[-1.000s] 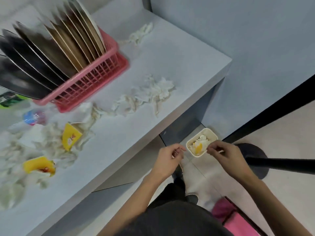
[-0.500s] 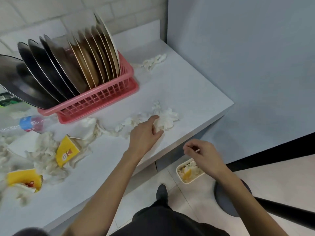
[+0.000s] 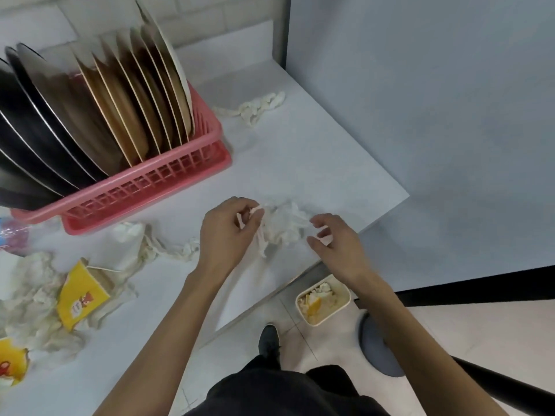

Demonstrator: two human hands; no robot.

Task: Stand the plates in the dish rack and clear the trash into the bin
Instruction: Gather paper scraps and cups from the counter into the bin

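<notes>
Several plates (image 3: 120,115), dark ones at the left and tan and white ones at the right, stand upright in the pink dish rack (image 3: 150,187) on the white counter. A crumpled white tissue (image 3: 285,223) lies near the counter's front right corner. My left hand (image 3: 228,232) pinches a twisted strip at its left side. My right hand (image 3: 333,238) curls onto its right edge with a white scrap between the fingers. On the floor below the counter edge, the small cream bin (image 3: 345,291) holds white and yellow trash.
Another twisted tissue (image 3: 255,108) lies behind the rack by the wall. Further tissues (image 3: 156,247), two yellow cartons (image 3: 81,295) (image 3: 12,361) and a plastic bottle (image 3: 12,235) litter the left of the counter. A grey stool base (image 3: 378,346) and my shoe (image 3: 270,340) stand beside the bin.
Both hands rose from the bin on the floor to the counter. The left reached the crumpled tissue first, and the right has now joined it at the other side.
</notes>
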